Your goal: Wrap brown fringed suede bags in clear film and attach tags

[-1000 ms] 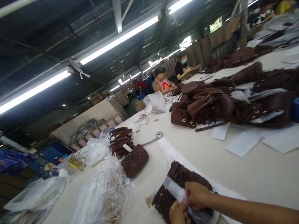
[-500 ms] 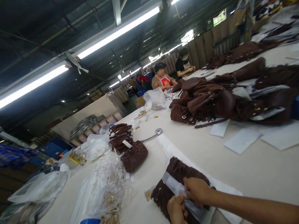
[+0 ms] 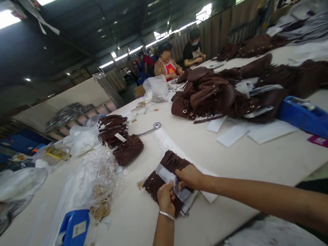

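A dark brown fringed bag [image 3: 175, 162] lies flat near the table's front edge, with a translucent plastic strip [image 3: 163, 173] across its middle. My left hand [image 3: 166, 200], a silvery bangle at its wrist, is closed at the near left side of the strip. My right hand [image 3: 191, 177] is closed on the strip's right side, knuckles up, above the bag. The fingertips of both are partly hidden. Under the bag's far right side runs a long white sheet [image 3: 169, 141].
Brown fringed bags [image 3: 128, 148] are stacked at the left, a larger heap [image 3: 206, 95] at the right. Blue tape dispensers [image 3: 73, 230] stand on both sides. Clear plastic bags [image 3: 97, 174] and white sheets [image 3: 233, 134] lie about. Two people [image 3: 168, 64] sit across the table.
The view has shifted right and down, showing more of both forearms and the right-hand blue dispenser. Both hands stay at the strip on the bag; my right hand is slightly farther from the left.
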The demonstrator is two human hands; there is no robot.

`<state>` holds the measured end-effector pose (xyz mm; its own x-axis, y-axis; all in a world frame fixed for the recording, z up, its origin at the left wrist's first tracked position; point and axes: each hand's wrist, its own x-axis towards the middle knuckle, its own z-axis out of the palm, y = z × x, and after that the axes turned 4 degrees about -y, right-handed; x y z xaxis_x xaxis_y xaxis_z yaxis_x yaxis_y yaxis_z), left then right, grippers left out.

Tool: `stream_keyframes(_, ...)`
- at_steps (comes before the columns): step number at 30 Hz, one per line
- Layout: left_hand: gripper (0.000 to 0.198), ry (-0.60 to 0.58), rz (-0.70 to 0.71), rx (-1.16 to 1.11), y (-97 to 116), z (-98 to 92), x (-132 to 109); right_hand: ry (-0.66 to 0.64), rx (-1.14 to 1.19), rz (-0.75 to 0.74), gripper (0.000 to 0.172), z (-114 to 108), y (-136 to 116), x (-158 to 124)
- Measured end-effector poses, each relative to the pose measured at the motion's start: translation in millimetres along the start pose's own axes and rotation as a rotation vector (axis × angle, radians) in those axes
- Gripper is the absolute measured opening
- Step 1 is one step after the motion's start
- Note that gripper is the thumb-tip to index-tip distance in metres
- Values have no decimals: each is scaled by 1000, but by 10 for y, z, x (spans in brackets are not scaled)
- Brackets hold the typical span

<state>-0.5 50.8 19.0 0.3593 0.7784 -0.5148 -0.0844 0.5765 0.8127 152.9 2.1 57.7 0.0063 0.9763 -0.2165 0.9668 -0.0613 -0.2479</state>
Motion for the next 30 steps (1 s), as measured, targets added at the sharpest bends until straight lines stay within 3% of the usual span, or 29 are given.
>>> stream_keyframes(7,48,-10,-4,-9,10,-10,-11,50,-25,-37,37,-133,208,-302)
stream_keyframes(14,47,-4,9,13,21,16,-36,127,163,-3,12,-175,421,-410)
stream_keyframes(18,44,54,57,58,49,-5,-91,224,198,26,18,-171,549,-330)
stream_keyframes(22,44,224,158,152,39,-177,-189,244,237,72,37,-99,650,-168)
stream_keyframes(26,39,478,501,627,-124,-319,-289,185,280,64,46,53,651,-50)
stream_keyframes(28,42,526,654,917,-259,-307,-304,198,281,57,47,141,632,-26)
stream_keyframes(30,44,540,690,1088,-385,-257,-295,206,278,51,46,209,620,-17)
